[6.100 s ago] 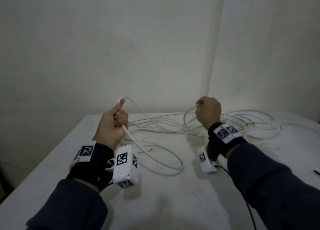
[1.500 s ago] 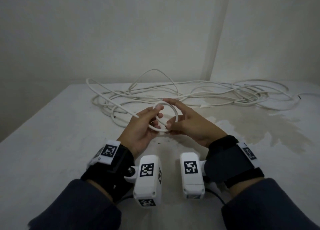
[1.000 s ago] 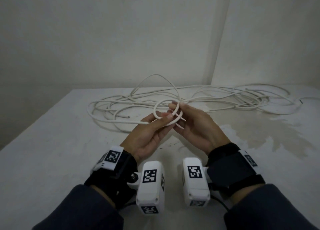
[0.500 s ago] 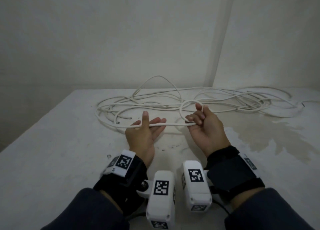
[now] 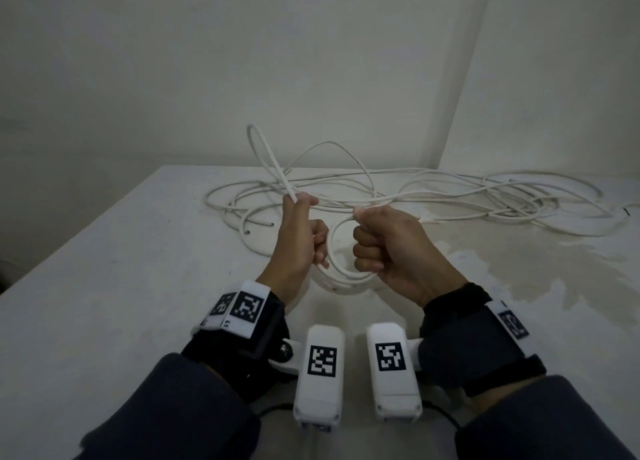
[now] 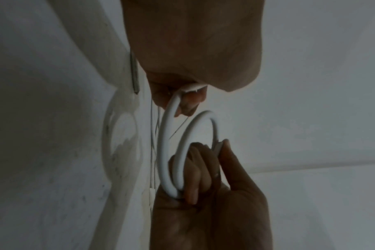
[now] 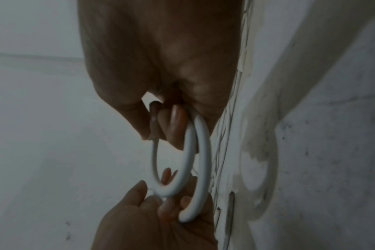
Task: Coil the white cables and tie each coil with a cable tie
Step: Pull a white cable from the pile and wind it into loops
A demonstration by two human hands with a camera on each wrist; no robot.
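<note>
A long white cable (image 5: 450, 196) lies in a loose tangle across the far half of the white table (image 5: 121, 286). My right hand (image 5: 363, 238) is a fist round a small coil (image 5: 331, 248) of that cable, held upright just above the table. My left hand (image 5: 299, 201) is close beside it and pinches the cable's running length, which rises from the fingers in a tall narrow loop (image 5: 256, 141). The left wrist view shows two turns of the coil (image 6: 171, 143) between my left fingers (image 6: 188, 103) and my right hand (image 6: 203, 186). The right wrist view shows the same turns (image 7: 190, 160).
A pale dried stain (image 5: 519, 276) spreads over the table's right side. Walls meet in a corner behind the table. A thin grey strip (image 6: 135, 76) lies flat on the tabletop near my hands. The table's left edge runs diagonally.
Half a second ago my left hand lay open under a straight span of cable. It now grips the cable, has moved in beside the right hand, and a length has lifted off the table.
</note>
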